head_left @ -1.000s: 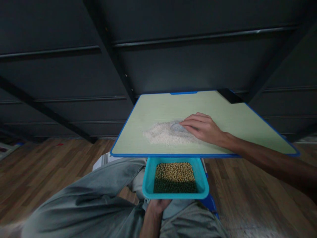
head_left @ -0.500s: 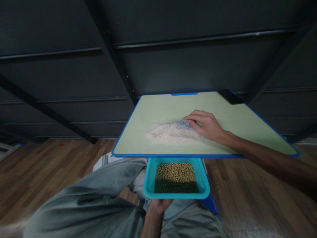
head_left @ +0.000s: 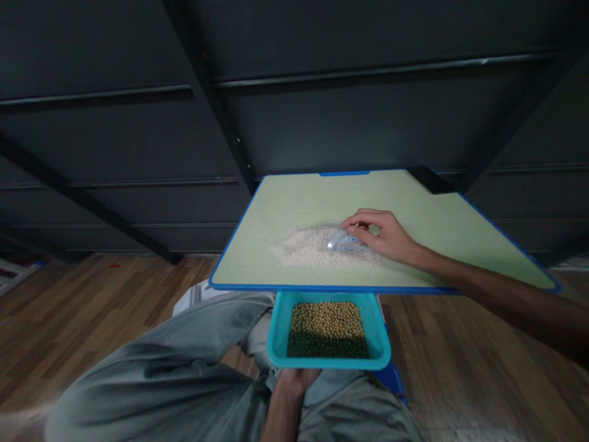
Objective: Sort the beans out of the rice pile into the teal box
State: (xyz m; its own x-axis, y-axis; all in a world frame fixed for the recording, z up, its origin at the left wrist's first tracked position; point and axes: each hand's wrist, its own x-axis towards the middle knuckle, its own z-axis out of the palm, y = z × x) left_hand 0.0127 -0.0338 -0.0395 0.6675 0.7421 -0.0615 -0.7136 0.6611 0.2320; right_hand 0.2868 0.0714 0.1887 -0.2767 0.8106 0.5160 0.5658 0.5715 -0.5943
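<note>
My right hand [head_left: 380,233] pinches a small clear plastic piece [head_left: 340,241], perhaps a scoop; its exact kind is hard to make out. That piece lies in a low, spread heap of white grains [head_left: 308,248], which look like rice, on a pale green board [head_left: 289,199] with a blue rim. Below the board's near edge, my left hand [head_left: 294,382] supports a turquoise plastic tray [head_left: 380,334] from underneath, its fingers mostly hidden. Tan beans [head_left: 334,316] fill the far part of the tray, with dark green beans [head_left: 326,347] on the near side.
A black flat object, like a phone [head_left: 431,180], rests at the board's far right corner. Dark panels [head_left: 322,129] rise behind the board. My grey-trousered legs [head_left: 184,362] are under and beside the tray, above a wooden floor [head_left: 129,288]. Something blue [head_left: 391,380] shows beneath the tray.
My right hand has tilted and lowered slightly, and the clear plastic piece has shifted nearer to me across the grains. My left hand and the tray stay about the same.
</note>
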